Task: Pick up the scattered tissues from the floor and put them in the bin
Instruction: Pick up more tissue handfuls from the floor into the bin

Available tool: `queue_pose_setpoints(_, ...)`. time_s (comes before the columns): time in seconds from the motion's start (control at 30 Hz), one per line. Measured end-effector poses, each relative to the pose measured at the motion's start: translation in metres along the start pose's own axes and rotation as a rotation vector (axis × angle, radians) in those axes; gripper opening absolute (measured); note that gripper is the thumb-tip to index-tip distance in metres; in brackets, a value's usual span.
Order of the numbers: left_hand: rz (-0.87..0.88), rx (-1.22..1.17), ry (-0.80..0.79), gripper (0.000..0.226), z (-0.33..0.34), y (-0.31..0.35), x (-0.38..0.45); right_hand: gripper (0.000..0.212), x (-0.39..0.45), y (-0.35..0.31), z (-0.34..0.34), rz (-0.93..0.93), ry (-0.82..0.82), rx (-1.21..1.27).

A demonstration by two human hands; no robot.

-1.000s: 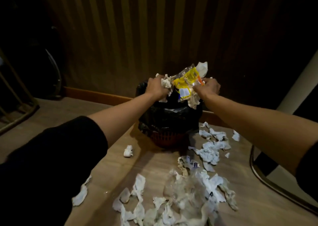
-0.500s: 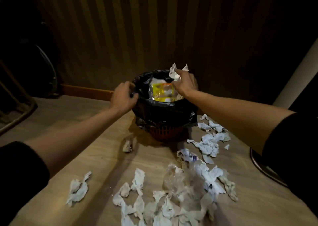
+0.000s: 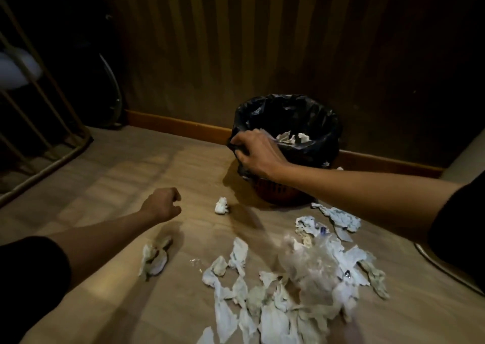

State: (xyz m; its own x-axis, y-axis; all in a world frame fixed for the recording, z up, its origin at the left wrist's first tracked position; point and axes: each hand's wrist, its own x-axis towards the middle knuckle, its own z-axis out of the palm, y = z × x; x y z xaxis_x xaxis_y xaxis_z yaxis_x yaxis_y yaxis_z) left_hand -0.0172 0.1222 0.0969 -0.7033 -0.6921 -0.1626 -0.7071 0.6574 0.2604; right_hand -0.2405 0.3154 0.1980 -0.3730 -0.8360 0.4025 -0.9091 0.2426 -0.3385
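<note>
At far left we note a metal frame point(image 3: 39, 123) standing on the floor point(image 3: 110, 176), clear of the work. Next, the left hand point(image 3: 163, 205) hovers low over bare floor, fingers curled together into a loose fist with nothing seen in it. Near it lies a crumpled pair of tissues point(image 3: 154, 257), and just right of the hand a small balled tissue point(image 3: 221, 205), compact and with no evident long axis.

The main heap of tissues point(image 3: 262, 304) spreads across the near centre, mixed with a clear plastic wrapper point(image 3: 312, 262); the torn strips mostly run their long axes from near to far. A further clump point(image 3: 341, 219) sits near the base of the bin.

The bin point(image 3: 286, 194) stands upright at the far wall, mouth facing up, lined with a black bag point(image 3: 309, 118); some tissues point(image 3: 291, 137) already rest inside. The right hand point(image 3: 258, 153) is clamped on the bag's near-left rim.

Risks, in our judgement: pulling on the liner could drag it off the rim or tip the light bin, spilling its contents. The wrapper may be gathered up with the tissues unintentionally. Thin torn pieces could tear further or drop from a loose handful on the way across. Most of the task remains.
</note>
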Motion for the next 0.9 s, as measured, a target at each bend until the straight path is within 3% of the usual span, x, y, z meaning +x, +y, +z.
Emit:
queue_pose_setpoints(0.17, -0.017, 0.188, -0.206, 0.051, 0.035, -0.040, -0.017, 0.032, -0.008, -0.014, 0.060, -0.021, -0.281, -0.007)
queue_pose_setpoints(0.3, -0.045, 0.313, -0.472, 0.098, 0.059, -0.071, -0.030, 0.048, -0.017, -0.003, 0.114, 0.030, -0.539, -0.051)
queue_pose_setpoints(0.4, 0.025, 0.367, -0.496, 0.112, 0.067, -0.096, -0.032, 0.053, -0.019, 0.010, 0.148, 0.075, -0.646, -0.055)
queue_pose_setpoints(0.5, 0.167, 0.304, -0.464, 0.092, 0.078, -0.114, -0.033, 0.055, -0.018, 0.022, 0.177, 0.112, -0.706, -0.068)
queue_pose_setpoints(0.63, 0.205, 0.173, -0.358, 0.054, 0.095, -0.119, -0.038, 0.060, -0.015, 0.033, 0.208, 0.139, -0.746, -0.073)
queue_pose_setpoints(0.8, 0.164, 0.090, -0.328, 0.046, 0.100, -0.123, -0.035, 0.056, -0.023, 0.039, 0.230, 0.119, -0.821, -0.081)
queue_pose_setpoints(0.9, 0.175, -0.028, -0.238, 0.033, 0.103, -0.110, -0.041, 0.038, -0.029, 0.039, 0.232, 0.077, -0.779, -0.119)
